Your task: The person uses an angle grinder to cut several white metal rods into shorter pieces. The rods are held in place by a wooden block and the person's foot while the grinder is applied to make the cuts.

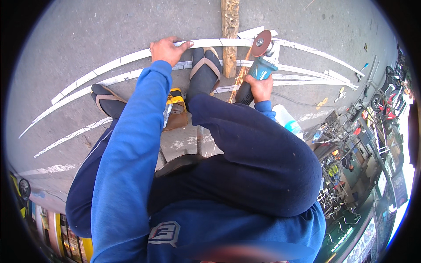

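Angle grinder (pixel 262 68): teal and black body, lying to the right of the wooden plank, tilting so that its head is pointing away from the person.
Disc (pixel 262 43): reddish-brown, round, overlapping the upper white strip; whether its edge is touching is hidden.
Sparks (pixel 241 79): orange, streaming from the disc back toward the person, passing just beside the plank.
Right hand (pixel 262 88): closing around the grinder's body, thumb lying over the casing.
Left hand (pixel 167 50): closing on the upper white strip, thumb stretching along it, fingers curling at its far edge.
Upper white strip (pixel 206 43): long, thin, bearing dark cross marks, running across the plank.
Wooden plank (pixel 230 19): rough, brown, lying under the upper strip, just beside the right foot.
Second white strip (pixel 116 79): lying nearer the person, passing between the feet.
Footwear: dark sandal (pixel 205 72) with tan straps, covering the right foot.
Plastic bottle (pixel 287 120): pale with blue, sitting near the right sleeve.
Ground (pixel 109 26): grey, carrying the strips and plank.
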Demonstrator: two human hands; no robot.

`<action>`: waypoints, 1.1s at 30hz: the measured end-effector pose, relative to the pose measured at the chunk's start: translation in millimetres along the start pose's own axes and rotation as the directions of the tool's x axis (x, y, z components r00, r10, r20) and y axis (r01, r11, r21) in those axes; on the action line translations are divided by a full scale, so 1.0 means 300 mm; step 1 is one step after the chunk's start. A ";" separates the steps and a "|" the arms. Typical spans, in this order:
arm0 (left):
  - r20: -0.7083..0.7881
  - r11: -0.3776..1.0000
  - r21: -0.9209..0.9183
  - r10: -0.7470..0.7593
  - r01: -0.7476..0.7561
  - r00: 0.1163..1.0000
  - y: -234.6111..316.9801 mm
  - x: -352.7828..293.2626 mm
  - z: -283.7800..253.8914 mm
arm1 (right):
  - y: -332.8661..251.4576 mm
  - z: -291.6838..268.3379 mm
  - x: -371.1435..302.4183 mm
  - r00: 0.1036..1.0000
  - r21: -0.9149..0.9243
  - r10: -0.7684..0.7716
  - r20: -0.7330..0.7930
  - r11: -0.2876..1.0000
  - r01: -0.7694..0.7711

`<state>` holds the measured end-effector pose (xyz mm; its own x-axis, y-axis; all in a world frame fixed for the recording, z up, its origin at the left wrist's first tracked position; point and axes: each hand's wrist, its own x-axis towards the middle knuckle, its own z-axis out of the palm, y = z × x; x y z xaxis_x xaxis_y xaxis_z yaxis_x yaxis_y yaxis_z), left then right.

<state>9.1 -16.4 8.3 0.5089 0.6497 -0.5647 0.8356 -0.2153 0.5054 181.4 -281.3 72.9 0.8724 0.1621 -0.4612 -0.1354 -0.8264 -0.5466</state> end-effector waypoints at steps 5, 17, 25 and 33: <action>0.014 1.000 0.002 0.014 -0.014 1.000 0.008 0.000 -0.014 | -0.067 -0.006 -0.118 1.000 0.014 0.027 -0.008 1.000 -0.026; 0.039 0.999 -0.012 0.049 -0.048 0.998 0.007 -0.001 -0.022 | -0.094 -0.044 -0.064 0.993 0.153 0.087 0.082 0.983 -0.098; 0.009 0.999 -0.014 0.034 -0.034 0.999 0.014 -0.010 -0.023 | -0.070 -0.024 -0.102 0.996 0.117 0.072 0.044 0.990 -0.077; -0.003 0.999 -0.011 0.049 -0.049 0.999 0.009 -0.007 -0.018 | -0.067 -0.014 -0.116 0.996 -0.015 0.091 0.005 0.996 -0.091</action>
<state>9.3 -14.4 14.3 0.5487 0.6407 -0.5371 0.8073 -0.2389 0.5397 155.9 -272.6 103.0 0.8541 0.0891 -0.5124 -0.2069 -0.8457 -0.4919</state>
